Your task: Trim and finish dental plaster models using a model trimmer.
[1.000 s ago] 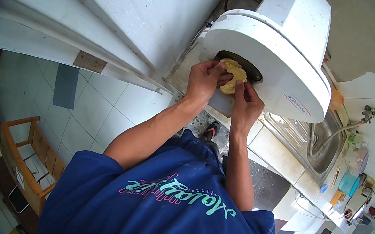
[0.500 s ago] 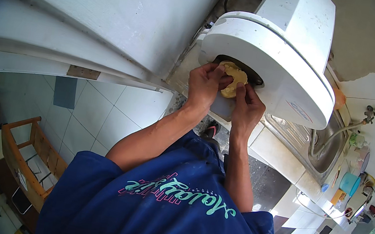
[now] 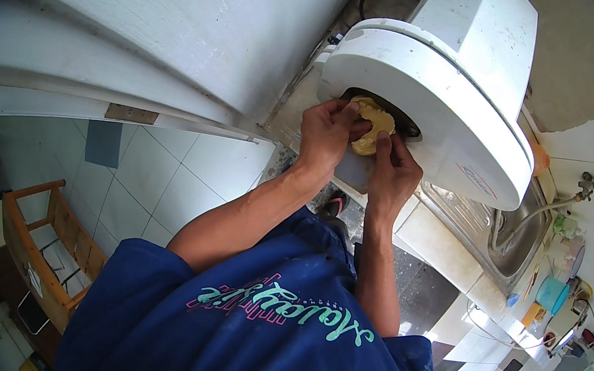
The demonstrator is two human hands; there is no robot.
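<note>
While both press at the white machine [image 3: 436, 91], the left hand [image 3: 327, 134] and right hand [image 3: 392, 171] pinch the yellow dough [image 3: 370, 123] with curled fingers. Its far end hides under the machine's rim.

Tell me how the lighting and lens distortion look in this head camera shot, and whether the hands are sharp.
Head view: bright daylight, glare washing out the large white curved panel upper left; fisheye bends straight edges, with a black vignette at the rim; the left hand, right hand and the pale yellow lump of dough at the rounded white machine are reasonably sharp.
</note>
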